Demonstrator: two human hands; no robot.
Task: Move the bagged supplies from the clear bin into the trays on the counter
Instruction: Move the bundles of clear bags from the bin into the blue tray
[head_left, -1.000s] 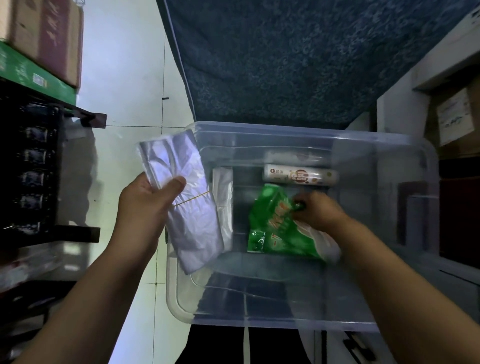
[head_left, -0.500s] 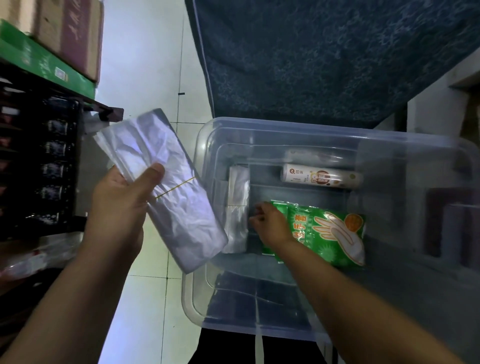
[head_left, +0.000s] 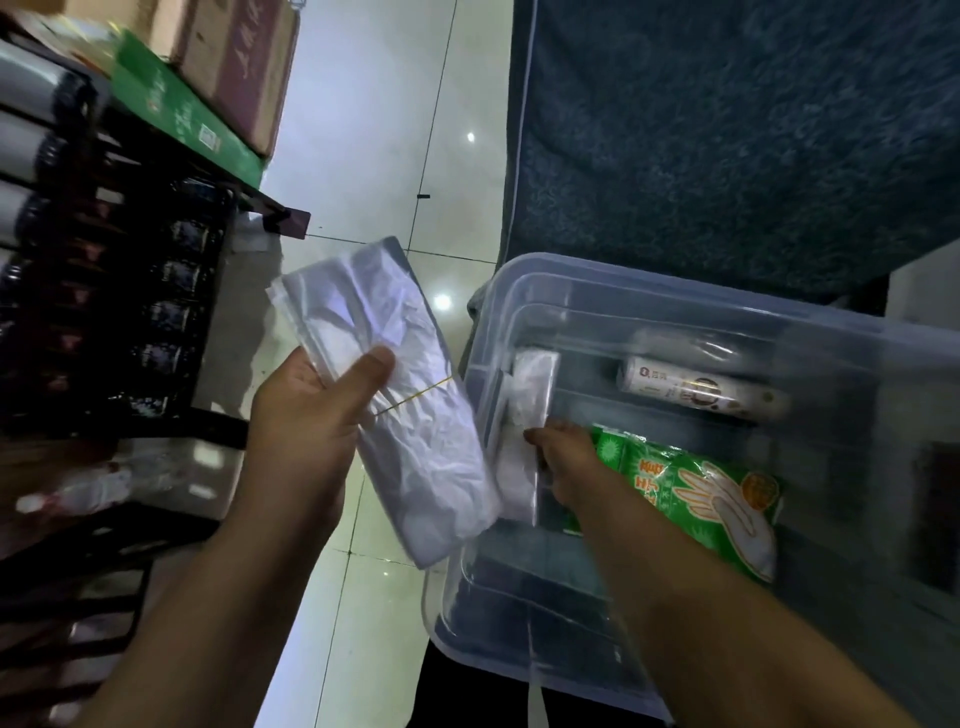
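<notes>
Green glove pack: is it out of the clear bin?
No, the green glove pack lies on the floor of the clear bin, beside the right hand, which pinches a clear packet.

The place looks like a shop's storeroom or back area, with goods kept in bulk. A dark metal rack (head_left: 208, 415) on the left carries rows of dark bottles (head_left: 176, 275), with cardboard cartons (head_left: 239, 67) and a flat green box (head_left: 182, 114) stacked on top. The floor (head_left: 384, 156) is glossy pale tile. A clear bin (head_left: 675, 291) holds packaged stock — a printed green pack of gloves (head_left: 717, 499), a labelled roll (head_left: 701, 389), a flat clear packet (head_left: 524, 395) — and a banded bundle of plastic bags (head_left: 395, 364) shows just left of it.
</notes>
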